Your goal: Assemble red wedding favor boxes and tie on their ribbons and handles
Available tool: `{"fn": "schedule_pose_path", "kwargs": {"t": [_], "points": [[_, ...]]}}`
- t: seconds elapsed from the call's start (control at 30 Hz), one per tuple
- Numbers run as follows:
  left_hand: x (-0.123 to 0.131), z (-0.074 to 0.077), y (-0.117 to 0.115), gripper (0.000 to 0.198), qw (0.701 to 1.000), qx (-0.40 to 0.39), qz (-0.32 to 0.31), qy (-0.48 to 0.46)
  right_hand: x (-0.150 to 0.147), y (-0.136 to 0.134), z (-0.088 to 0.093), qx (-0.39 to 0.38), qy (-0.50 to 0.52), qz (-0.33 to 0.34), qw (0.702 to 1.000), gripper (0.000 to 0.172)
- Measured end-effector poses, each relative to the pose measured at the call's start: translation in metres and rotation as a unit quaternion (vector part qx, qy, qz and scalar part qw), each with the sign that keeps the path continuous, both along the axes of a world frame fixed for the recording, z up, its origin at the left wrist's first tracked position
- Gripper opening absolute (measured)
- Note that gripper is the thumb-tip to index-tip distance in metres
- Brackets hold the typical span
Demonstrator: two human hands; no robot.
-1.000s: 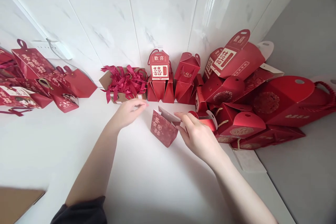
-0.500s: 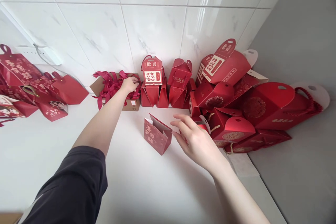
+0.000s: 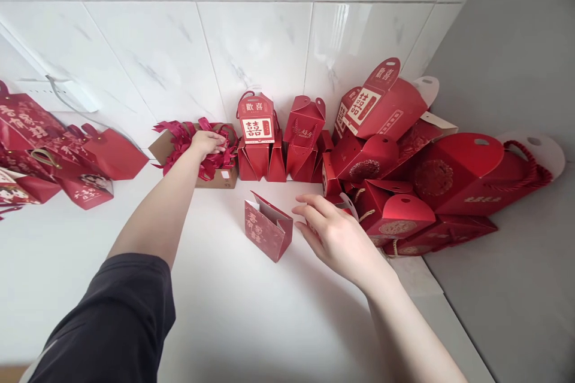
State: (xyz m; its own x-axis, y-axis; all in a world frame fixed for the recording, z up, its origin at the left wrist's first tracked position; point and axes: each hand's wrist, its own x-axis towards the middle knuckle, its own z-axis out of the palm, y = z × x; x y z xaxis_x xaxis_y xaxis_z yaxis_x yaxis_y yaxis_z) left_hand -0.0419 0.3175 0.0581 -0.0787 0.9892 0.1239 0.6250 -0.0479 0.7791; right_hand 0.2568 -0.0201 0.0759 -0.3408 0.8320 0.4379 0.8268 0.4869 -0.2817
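My left hand reaches far forward into a brown cardboard box full of red ribbons, its fingers closed down on the ribbons. An open small red gift bag with gold characters stands on the white table in front of me. Just right of that bag my right hand hovers, fingers apart and slightly curled, holding nothing.
Folded red gift boxes stand against the tiled wall. A large heap of red boxes with rope handles fills the right corner. More red bags lie at the left. The white table ends at a grey surface on the right.
My left hand has moved from near the small bag forward into the ribbon box. My right hand has let go of the bag's edge and opened beside it.
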Motion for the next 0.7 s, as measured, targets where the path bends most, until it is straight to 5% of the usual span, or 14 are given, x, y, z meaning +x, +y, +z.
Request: {"fn": "schedule_pose_path", "kwargs": {"t": [0.23, 0.47, 0.6, 0.7], "points": [[-0.012, 0.038, -0.014, 0.026, 0.998, 0.035, -0.032, -0.051, -0.001, 0.001, 0.000, -0.007, -0.002, 0.013, 1.000, 0.021], [-0.001, 0.072, -0.025, 0.011, 0.977, 0.163, -0.050, -0.129, -0.005, 0.000, -0.001, 0.000, -0.014, 0.016, 1.000, 0.021], [-0.007, 0.075, -0.034, 0.019, 0.982, 0.175, -0.066, -0.005, -0.007, 0.000, -0.002, -0.002, -0.020, 0.021, 1.000, 0.021], [-0.017, 0.071, -0.045, 0.027, 0.984, 0.079, -0.094, 0.129, -0.007, 0.000, -0.002, -0.004, -0.023, 0.024, 0.999, 0.021]]}}
